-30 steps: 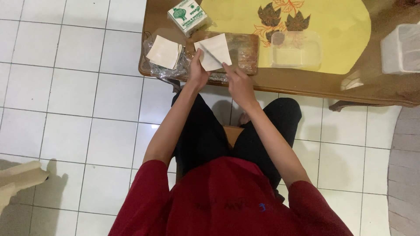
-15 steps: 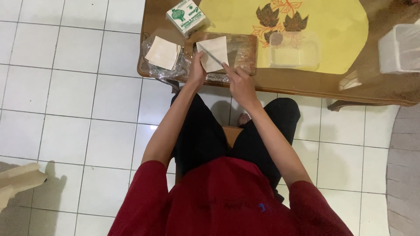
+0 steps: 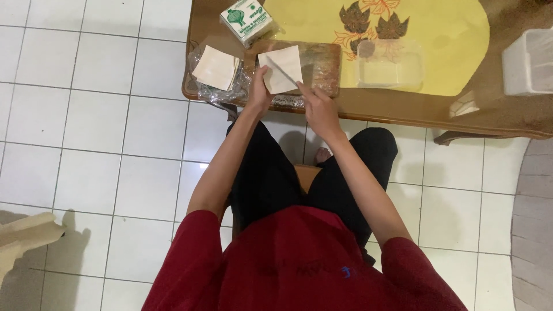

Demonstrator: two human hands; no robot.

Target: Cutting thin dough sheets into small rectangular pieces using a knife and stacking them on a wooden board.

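Observation:
A pale square wrapper sheet (image 3: 283,67) lies on a plastic-covered wooden board (image 3: 322,60) at the near edge of the brown table (image 3: 391,106). My left hand (image 3: 259,89) pinches the sheet's near left corner. My right hand (image 3: 318,109) holds a thin knife-like tool, hard to make out, whose tip rests across the sheet. A stack of the same pale sheets (image 3: 216,67) sits on crinkled clear plastic to the left of the board.
A white and green packet (image 3: 247,20) lies behind the stack. A yellow mat with leaf prints (image 3: 449,40) carries a clear plastic box (image 3: 383,63). A white container (image 3: 527,60) stands at the right. Below are my knees and white floor tiles.
The sheet now lies flatter on the board. My right hand has slid slightly toward me along the sheet's edge. My left hand keeps its hold on the corner.

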